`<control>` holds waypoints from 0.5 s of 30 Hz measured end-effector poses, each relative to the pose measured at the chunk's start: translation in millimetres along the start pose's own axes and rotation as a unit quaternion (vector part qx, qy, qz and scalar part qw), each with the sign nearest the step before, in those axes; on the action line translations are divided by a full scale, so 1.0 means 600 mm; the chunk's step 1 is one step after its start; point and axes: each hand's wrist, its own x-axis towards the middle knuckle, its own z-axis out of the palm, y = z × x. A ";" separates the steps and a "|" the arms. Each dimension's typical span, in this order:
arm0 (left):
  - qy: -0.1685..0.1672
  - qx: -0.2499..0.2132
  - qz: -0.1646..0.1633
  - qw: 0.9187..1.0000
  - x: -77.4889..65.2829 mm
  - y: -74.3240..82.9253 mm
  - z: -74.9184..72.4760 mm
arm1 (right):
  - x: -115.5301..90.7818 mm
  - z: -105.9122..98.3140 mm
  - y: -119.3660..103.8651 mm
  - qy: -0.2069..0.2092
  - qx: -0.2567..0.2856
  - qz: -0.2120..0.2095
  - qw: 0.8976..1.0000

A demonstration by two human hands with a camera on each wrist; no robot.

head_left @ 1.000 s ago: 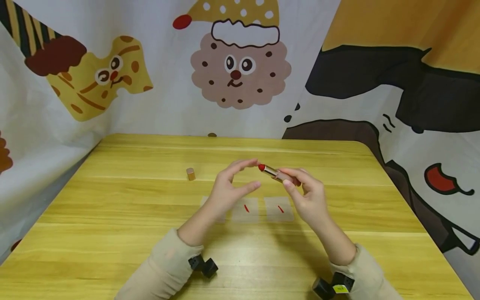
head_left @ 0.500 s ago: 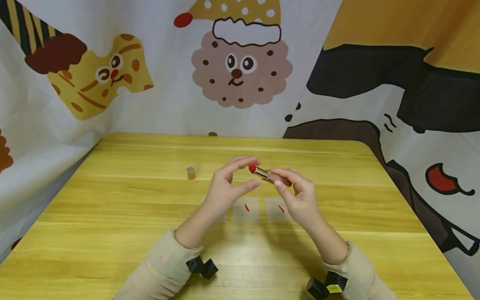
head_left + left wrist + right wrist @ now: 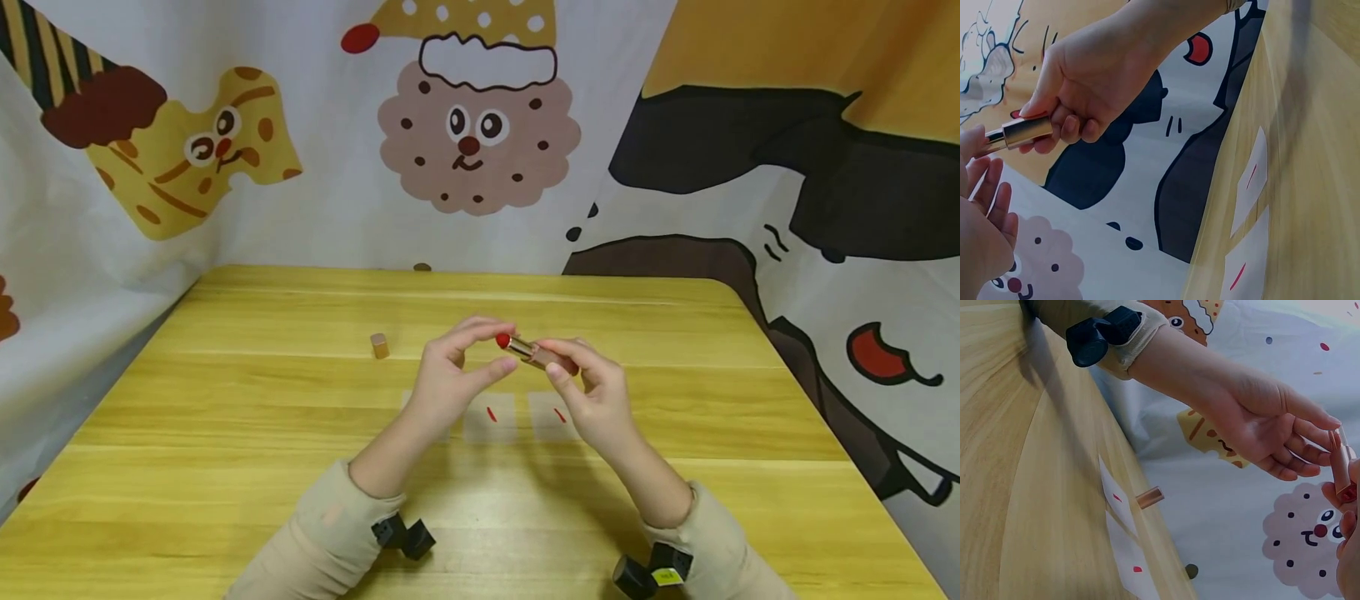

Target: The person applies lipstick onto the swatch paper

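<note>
My right hand (image 3: 600, 396) grips the base of an uncapped red lipstick (image 3: 536, 352) above the table. The lipstick tilts, its red tip pointing up and left. My left hand (image 3: 450, 375) has thumb and forefinger at either side of the lipstick's metal neck, just behind the tip, and seems to pinch it. In the left wrist view the gold base (image 3: 1027, 130) runs from my right hand (image 3: 1091, 87) to the fingertips of my left hand (image 3: 985, 231). On the table behind stands the small gold lipstick cap (image 3: 380, 346).
Several white paper squares lie in a row on the wooden table (image 3: 262, 500). The middle paper (image 3: 502, 429) and the right paper (image 3: 543, 425) each bear a short red stroke. Another paper is partly hidden by my left hand. A printed cloth (image 3: 322, 217) hangs behind the table.
My right hand has carried the lipstick left, bringing its tip between my left thumb and forefinger. The left fingers have drawn slightly closer together. Cap and papers lie as before.
</note>
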 end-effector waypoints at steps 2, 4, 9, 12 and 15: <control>0.002 -0.002 0.000 1.000 0.000 0.000 0.000 | -0.001 0.000 0.001 -0.002 0.001 0.006 1.000; 0.004 -0.005 0.002 1.000 0.000 0.001 0.001 | -0.002 0.001 0.001 -0.004 0.001 0.008 1.000; 0.009 -0.012 0.001 1.000 -0.001 0.001 0.002 | -0.004 0.002 0.001 -0.010 0.000 0.011 1.000; 0.010 -0.012 0.000 1.000 -0.001 0.001 0.002 | -0.006 0.003 0.001 -0.012 0.001 0.015 1.000; 0.012 -0.011 0.001 1.000 -0.001 0.001 0.002 | -0.007 0.003 0.001 -0.015 0.002 0.018 1.000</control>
